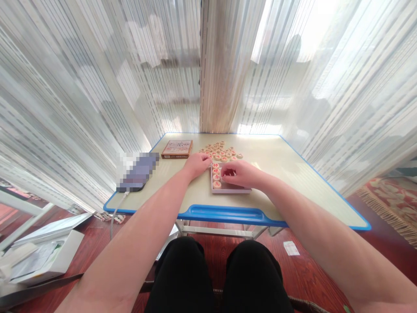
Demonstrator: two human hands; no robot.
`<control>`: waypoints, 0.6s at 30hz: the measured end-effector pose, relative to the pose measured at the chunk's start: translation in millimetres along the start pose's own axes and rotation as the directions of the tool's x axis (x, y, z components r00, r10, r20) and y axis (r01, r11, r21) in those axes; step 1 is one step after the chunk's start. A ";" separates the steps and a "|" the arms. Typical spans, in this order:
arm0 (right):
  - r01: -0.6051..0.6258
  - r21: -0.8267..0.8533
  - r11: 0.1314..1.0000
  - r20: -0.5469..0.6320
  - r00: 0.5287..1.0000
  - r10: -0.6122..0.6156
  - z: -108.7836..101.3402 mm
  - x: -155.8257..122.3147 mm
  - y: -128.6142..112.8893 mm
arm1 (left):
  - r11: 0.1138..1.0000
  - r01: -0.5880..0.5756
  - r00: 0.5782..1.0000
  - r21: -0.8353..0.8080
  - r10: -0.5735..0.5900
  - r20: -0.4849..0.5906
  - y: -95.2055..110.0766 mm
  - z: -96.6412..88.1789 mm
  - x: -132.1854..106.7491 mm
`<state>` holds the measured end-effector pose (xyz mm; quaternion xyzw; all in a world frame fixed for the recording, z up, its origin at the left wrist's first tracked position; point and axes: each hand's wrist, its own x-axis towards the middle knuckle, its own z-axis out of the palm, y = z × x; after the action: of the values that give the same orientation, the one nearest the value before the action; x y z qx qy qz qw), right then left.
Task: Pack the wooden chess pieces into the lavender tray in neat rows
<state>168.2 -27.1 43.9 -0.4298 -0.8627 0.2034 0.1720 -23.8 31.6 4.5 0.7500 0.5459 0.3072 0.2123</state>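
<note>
Round wooden chess pieces [222, 153] with red and dark marks lie in a loose heap at the far middle of the pale table [286, 174]. Nearer to me stands a shallow box tray [241, 189] holding a column of several pieces [216, 174] along its left side. My left hand [196, 165] rests by the tray's far left corner, at the edge of the heap, fingers curled on something I cannot make out. My right hand [240, 173] hovers over the tray, fingers bent in a pinch; whether a piece sits in them is hidden.
A flat brown box lid [177, 149] lies at the far left. A blurred-out device [138, 173] with a cable sits on the left edge. The table has a blue rim and handle slot [224, 214]. Sheer curtains surround it. White boxes [42, 254] lie on the floor at left.
</note>
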 end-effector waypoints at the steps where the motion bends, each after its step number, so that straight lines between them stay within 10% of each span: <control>1: 0.003 -0.006 1.000 -0.013 1.000 -0.003 1.1 0.9 1.0 | 1.000 -0.001 1.000 0.000 0.001 0.005 0.6 -0.4 -0.3; 13: -0.021 -0.010 1.000 -0.043 0.999 0.020 3.6 2.7 1.5 | 1.000 0.002 1.000 0.016 -0.003 0.002 -0.7 -0.3 0.3; 18: -0.098 -0.015 0.995 -0.272 0.958 0.090 -3.5 9.0 17.2 | 1.000 0.019 1.000 0.010 -0.019 0.005 -0.1 -0.6 0.4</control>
<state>176.2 -9.6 39.4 -0.4965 -0.8125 0.1386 0.2725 -24.1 32.0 5.0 0.7466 0.5539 0.3007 0.2128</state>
